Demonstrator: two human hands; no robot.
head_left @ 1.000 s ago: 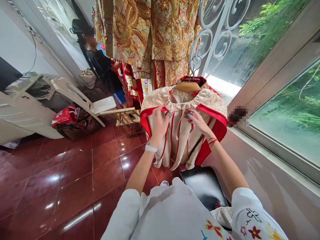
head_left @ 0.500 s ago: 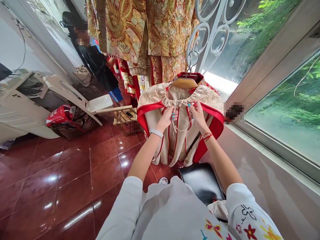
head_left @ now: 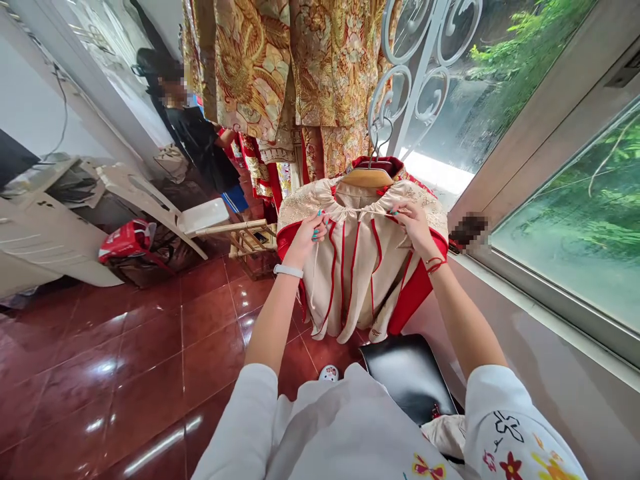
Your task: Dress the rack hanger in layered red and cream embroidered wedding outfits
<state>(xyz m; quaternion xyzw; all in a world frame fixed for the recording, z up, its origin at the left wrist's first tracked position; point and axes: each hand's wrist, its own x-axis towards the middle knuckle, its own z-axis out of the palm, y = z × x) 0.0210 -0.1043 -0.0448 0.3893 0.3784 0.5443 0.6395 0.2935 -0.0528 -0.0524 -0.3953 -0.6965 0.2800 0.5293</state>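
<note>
A cream garment with red trim [head_left: 344, 280], gathered at the neck, hangs on a wooden hanger [head_left: 367, 177] in front of me. My left hand [head_left: 311, 235] is closed at the left of its neckline, pinching a thin cream drawstring [head_left: 313, 277] whose loose end dangles below. At the neckline's right side, the fingers of my right hand [head_left: 414, 225] are pinched on the other part of the drawstring. Between both hands the string runs nearly straight across the gathered neck. Red lining shows at the garment's lower edges.
Gold embroidered garments [head_left: 255, 63] hang behind. A black-seated stool [head_left: 407, 370] stands below at right, beside the window wall. At left are a bamboo stand [head_left: 245, 230], a white chair [head_left: 203, 215], a red bag [head_left: 127, 240] and a person in black [head_left: 200, 143].
My hands have moved apart, left hand leftward and right hand rightward. The drawstring loops that hung between them are gone, and the string is now stretched across the neckline.
</note>
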